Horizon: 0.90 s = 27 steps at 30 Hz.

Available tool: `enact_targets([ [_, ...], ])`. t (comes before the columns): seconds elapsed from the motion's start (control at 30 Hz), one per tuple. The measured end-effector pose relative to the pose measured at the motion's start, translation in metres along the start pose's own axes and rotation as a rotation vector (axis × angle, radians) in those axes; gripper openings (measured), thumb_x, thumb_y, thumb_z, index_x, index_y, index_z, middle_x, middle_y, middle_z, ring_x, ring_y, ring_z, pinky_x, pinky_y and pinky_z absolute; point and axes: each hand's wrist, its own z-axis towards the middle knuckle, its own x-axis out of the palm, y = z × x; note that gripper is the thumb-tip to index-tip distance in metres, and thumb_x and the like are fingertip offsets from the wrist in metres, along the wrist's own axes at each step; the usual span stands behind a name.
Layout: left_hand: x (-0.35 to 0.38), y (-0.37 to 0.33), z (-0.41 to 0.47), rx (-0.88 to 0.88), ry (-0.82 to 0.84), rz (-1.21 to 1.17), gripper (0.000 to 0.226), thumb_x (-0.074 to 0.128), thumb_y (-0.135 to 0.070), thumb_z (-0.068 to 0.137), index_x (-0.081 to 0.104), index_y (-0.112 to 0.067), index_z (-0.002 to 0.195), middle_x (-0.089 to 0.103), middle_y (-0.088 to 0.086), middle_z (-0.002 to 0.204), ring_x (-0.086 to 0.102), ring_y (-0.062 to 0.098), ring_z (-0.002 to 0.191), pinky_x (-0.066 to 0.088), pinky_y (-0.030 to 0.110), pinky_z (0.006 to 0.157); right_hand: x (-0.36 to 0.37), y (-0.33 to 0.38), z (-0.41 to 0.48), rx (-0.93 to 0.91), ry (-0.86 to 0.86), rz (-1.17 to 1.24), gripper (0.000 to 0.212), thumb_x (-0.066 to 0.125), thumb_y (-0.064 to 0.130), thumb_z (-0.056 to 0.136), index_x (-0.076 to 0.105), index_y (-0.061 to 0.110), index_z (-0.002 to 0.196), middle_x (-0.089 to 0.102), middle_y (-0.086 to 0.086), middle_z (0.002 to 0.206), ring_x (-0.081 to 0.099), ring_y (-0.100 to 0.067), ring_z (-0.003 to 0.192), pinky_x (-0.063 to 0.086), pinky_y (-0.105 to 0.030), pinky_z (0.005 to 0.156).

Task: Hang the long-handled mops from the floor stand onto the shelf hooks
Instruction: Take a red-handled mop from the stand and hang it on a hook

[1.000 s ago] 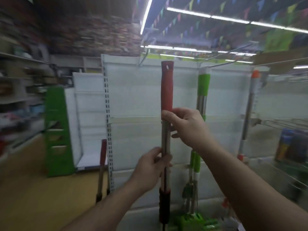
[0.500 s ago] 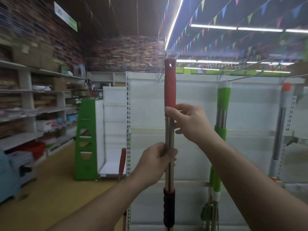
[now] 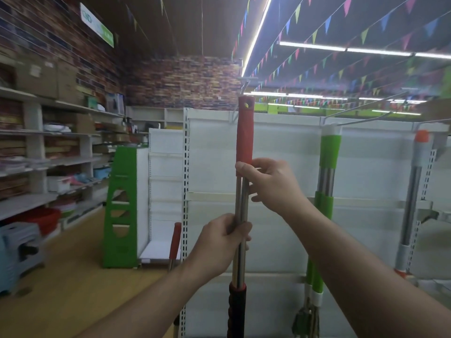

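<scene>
I hold a red-handled mop [image 3: 244, 132] upright in front of the white shelf panel [image 3: 280, 152]. Its red top grip has a hanging hole, which sits just below a metal shelf hook [image 3: 244, 87]. My right hand [image 3: 271, 184] grips the steel shaft right under the red grip. My left hand [image 3: 223, 242] is closed around the shaft lower down, above the black and red sleeve. A green-handled mop [image 3: 330, 152] hangs from a hook to the right. An orange-capped mop [image 3: 418, 154] hangs further right. The mop heads are out of view.
Another red mop handle [image 3: 175, 242] stands at the left edge of the white panel. A green shelf end [image 3: 120, 211] stands to the left. Stocked wall shelves [image 3: 36, 154] and a blue stool stack [image 3: 17, 252] line the left aisle. Long wire hooks [image 3: 361, 113] stick out at top right.
The view has swung left and settled, so the hung mops sit further right in frame. The red mop's top has risen toward the hook. Both hands keep their grip.
</scene>
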Motion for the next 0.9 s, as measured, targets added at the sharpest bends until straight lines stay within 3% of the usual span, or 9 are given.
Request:
enact_targets([
  [0.1,0.0,0.002,0.004,0.009,-0.021,-0.03,0.018,0.061,-0.046,0.097,0.069,-0.029,0.098,0.077,-0.006,0.089,0.077,0.013,0.078,0.059,0.032,0.072,0.002,0.0,0.004,-0.011,-0.006,0.01,0.023,0.069,0.043,0.095,0.077,0.023,0.086,0.078,-0.015,0.088,0.074,-0.039,0.08,0.061,-0.057,0.073],
  [0.5,0.002,0.024,0.025,-0.013,-0.053,-0.057,0.028,0.057,-0.053,0.098,0.068,-0.027,0.096,0.076,-0.005,0.085,0.076,0.014,0.075,0.059,0.03,0.068,0.017,-0.015,0.023,0.034,-0.008,-0.038,0.022,0.067,0.042,0.096,0.075,0.025,0.085,0.079,-0.014,0.093,0.076,-0.036,0.082,0.062,-0.057,0.075],
  [0.67,0.005,0.033,0.039,-0.036,-0.072,-0.078,0.036,0.054,-0.052,0.1,0.069,-0.02,0.094,0.075,0.004,0.08,0.076,0.022,0.072,0.065,0.039,0.072,0.022,-0.026,0.032,0.057,-0.019,-0.081,0.026,0.066,0.043,0.096,0.077,0.02,0.091,0.078,-0.011,0.09,0.077,-0.032,0.08,0.063,-0.053,0.075],
  [0.9,0.0,0.044,0.056,-0.023,-0.075,-0.054,0.036,0.056,-0.05,0.1,0.07,-0.018,0.093,0.076,0.005,0.079,0.076,0.021,0.07,0.063,0.037,0.069,0.029,-0.039,0.049,0.059,-0.02,-0.126,0.025,0.064,0.044,0.097,0.074,0.025,0.084,0.079,-0.011,0.09,0.077,-0.032,0.081,0.064,-0.053,0.076],
])
